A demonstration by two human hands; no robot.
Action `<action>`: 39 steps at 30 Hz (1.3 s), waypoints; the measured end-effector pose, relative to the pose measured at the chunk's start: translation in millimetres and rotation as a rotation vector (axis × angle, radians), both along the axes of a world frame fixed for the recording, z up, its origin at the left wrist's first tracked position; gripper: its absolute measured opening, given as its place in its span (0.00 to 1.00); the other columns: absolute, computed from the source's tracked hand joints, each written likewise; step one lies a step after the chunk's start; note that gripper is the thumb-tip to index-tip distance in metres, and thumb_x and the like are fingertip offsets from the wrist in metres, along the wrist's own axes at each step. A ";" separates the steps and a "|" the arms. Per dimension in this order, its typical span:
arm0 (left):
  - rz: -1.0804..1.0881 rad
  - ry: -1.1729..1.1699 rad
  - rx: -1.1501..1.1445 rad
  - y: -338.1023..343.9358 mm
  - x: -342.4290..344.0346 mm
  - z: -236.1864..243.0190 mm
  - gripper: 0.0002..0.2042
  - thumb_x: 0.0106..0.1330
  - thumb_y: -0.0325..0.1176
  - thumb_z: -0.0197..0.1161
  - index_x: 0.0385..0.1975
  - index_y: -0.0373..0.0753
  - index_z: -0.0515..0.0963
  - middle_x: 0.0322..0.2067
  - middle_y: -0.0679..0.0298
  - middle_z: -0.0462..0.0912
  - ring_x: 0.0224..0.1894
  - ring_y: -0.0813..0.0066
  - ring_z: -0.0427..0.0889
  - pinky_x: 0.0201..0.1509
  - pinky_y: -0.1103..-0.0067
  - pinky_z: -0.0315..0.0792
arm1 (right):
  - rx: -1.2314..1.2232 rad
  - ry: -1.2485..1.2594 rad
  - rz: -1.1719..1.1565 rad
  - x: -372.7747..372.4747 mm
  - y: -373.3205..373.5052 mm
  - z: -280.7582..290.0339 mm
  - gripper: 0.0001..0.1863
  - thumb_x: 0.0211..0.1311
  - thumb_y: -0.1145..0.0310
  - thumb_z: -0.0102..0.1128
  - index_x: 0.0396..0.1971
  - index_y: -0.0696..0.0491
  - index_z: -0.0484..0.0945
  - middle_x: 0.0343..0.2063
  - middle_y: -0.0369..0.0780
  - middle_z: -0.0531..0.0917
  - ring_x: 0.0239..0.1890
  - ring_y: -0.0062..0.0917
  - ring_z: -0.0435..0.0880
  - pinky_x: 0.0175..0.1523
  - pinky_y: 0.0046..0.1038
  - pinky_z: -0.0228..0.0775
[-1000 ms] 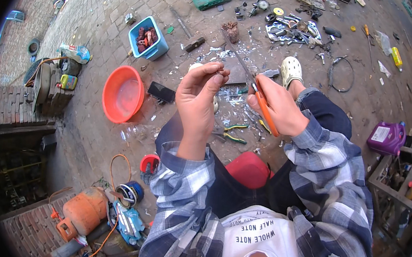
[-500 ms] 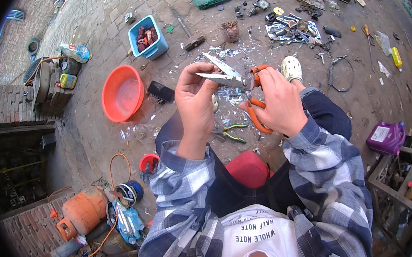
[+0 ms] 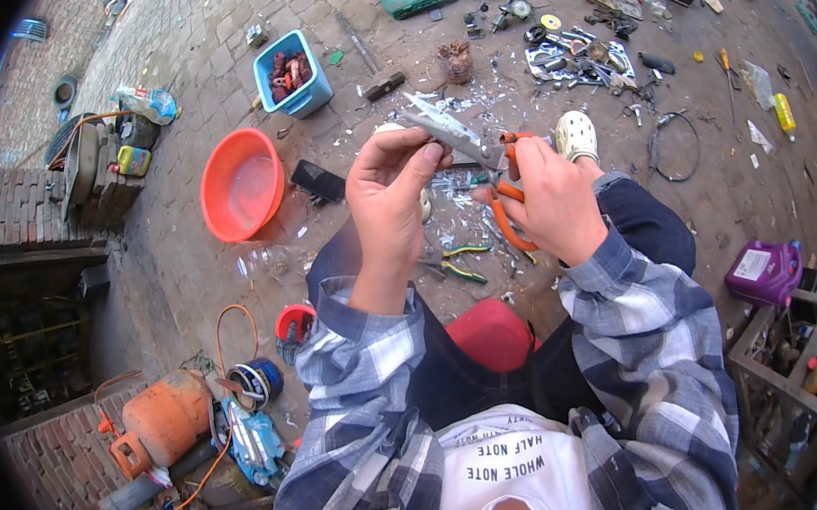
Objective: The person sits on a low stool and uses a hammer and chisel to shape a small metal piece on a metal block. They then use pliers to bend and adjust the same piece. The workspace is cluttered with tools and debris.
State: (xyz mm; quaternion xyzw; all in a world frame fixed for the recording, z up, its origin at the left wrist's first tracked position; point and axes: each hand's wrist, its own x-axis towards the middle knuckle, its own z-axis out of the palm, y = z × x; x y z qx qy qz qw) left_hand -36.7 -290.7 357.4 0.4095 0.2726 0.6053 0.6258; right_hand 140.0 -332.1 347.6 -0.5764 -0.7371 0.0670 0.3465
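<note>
Scissor blades (image 3: 468, 145) have swung closer, long axis pointing left and away.

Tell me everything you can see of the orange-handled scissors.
The scissors have two long, pointed, metal-looking blades and orange handles. The right hand grips the handles, partly hiding them. The blades are slightly parted, pointing left and a little away from the person, held in the air beside the left hand; whether they touch it is unclear.

I see the phone (image 3: 319, 182) just right of the basin (image 3: 242, 186), the bin (image 3: 304, 97) beyond it, the scissors (image 3: 488, 154) well to the basin's right.
</note>
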 end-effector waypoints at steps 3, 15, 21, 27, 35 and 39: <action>-0.001 -0.019 -0.027 0.1 -0.2 2.6 0.06 0.62 0.19 0.60 0.37 0.32 0.76 0.37 0.59 0.81 0.40 0.73 0.81 0.45 0.78 0.77 | -0.460 0.415 0.118 3.4 2.2 -6.3 0.23 0.55 0.52 0.65 0.32 0.59 0.70 0.25 0.46 0.78 0.29 0.41 0.79 0.32 0.36 0.69; -0.014 -0.090 -0.068 0.4 -1.2 1.1 0.09 0.63 0.21 0.60 0.42 0.33 0.77 0.38 0.60 0.81 0.42 0.71 0.81 0.47 0.78 0.77 | -0.430 0.301 0.111 1.8 -0.9 9.3 0.25 0.59 0.48 0.60 0.33 0.58 0.70 0.26 0.45 0.77 0.29 0.42 0.79 0.34 0.36 0.68; -0.007 -0.085 -0.048 1.9 -0.5 -3.0 0.10 0.63 0.20 0.60 0.44 0.33 0.76 0.40 0.60 0.80 0.43 0.73 0.80 0.47 0.79 0.75 | -0.333 0.217 0.110 2.6 -1.7 7.3 0.25 0.56 0.50 0.63 0.38 0.59 0.71 0.30 0.44 0.78 0.32 0.40 0.80 0.35 0.36 0.71; 0.021 -0.069 -0.017 2.7 -0.8 -3.3 0.09 0.62 0.18 0.59 0.41 0.33 0.74 0.40 0.61 0.79 0.41 0.76 0.79 0.47 0.80 0.74 | -0.190 0.090 0.128 1.4 -2.2 11.8 0.27 0.49 0.55 0.69 0.40 0.59 0.72 0.34 0.41 0.78 0.36 0.36 0.80 0.37 0.33 0.73; 0.045 -0.038 -0.075 0.6 -0.1 -1.2 0.08 0.61 0.17 0.59 0.39 0.32 0.74 0.38 0.62 0.78 0.41 0.76 0.79 0.48 0.80 0.74 | -0.090 -0.024 0.072 2.2 -1.9 15.0 0.27 0.45 0.56 0.70 0.39 0.59 0.72 0.34 0.41 0.77 0.38 0.34 0.80 0.38 0.30 0.74; 0.043 -0.023 -0.037 1.3 -0.9 -1.2 0.08 0.60 0.18 0.60 0.39 0.32 0.74 0.37 0.61 0.79 0.40 0.76 0.79 0.46 0.80 0.75 | -0.088 -0.044 0.066 2.1 -1.9 15.2 0.27 0.46 0.55 0.70 0.39 0.59 0.72 0.35 0.41 0.77 0.38 0.34 0.80 0.38 0.30 0.74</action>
